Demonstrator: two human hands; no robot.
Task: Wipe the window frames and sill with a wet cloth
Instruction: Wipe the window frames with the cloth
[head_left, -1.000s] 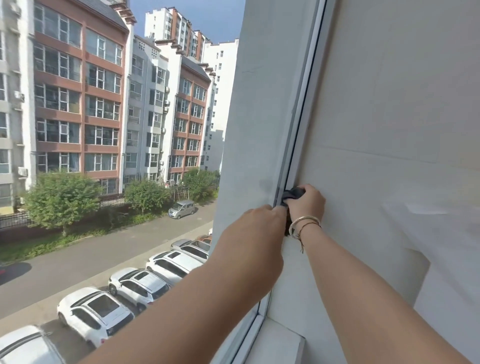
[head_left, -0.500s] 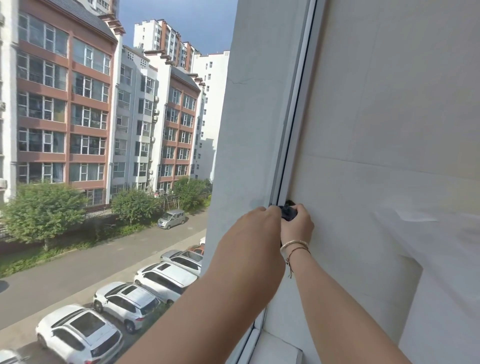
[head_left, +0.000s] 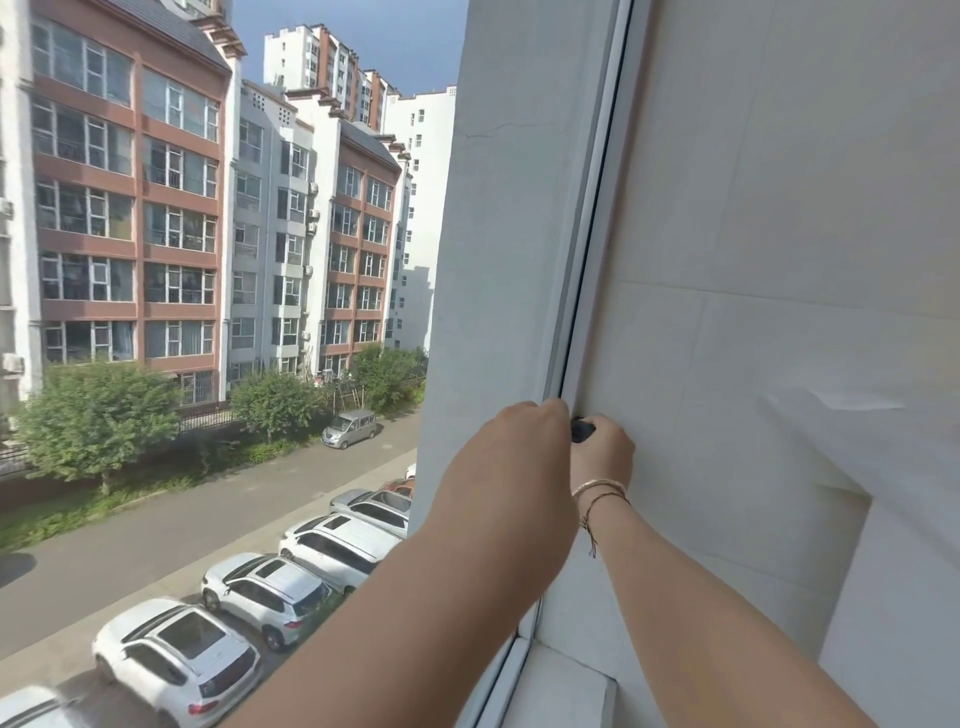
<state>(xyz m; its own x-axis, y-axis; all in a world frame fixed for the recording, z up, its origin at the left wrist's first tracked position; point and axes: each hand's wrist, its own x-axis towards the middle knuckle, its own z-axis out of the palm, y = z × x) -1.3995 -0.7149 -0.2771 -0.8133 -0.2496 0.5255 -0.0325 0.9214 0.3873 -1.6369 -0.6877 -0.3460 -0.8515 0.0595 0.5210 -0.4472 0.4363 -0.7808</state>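
A white vertical window frame (head_left: 584, 270) with a dark groove runs down the right side of the opening. My right hand (head_left: 605, 457), with thin bracelets on its wrist, grips a small dark cloth (head_left: 582, 431) and holds it against the frame low down. Only a corner of the cloth shows between my two hands. My left hand (head_left: 514, 457) reaches in from the lower left. Its curled fingers meet the frame right beside the cloth, but the back of the hand hides them. The white sill (head_left: 561, 686) lies below my arms.
A pale tiled wall (head_left: 779, 260) fills the right side. The outer white wall (head_left: 498, 234) stands left of the frame. Through the open window, far below, are a street, parked white cars (head_left: 265, 597), trees and apartment blocks.
Both hands have slid a little way down the frame with the cloth. Less of the cloth shows now than a second ago.
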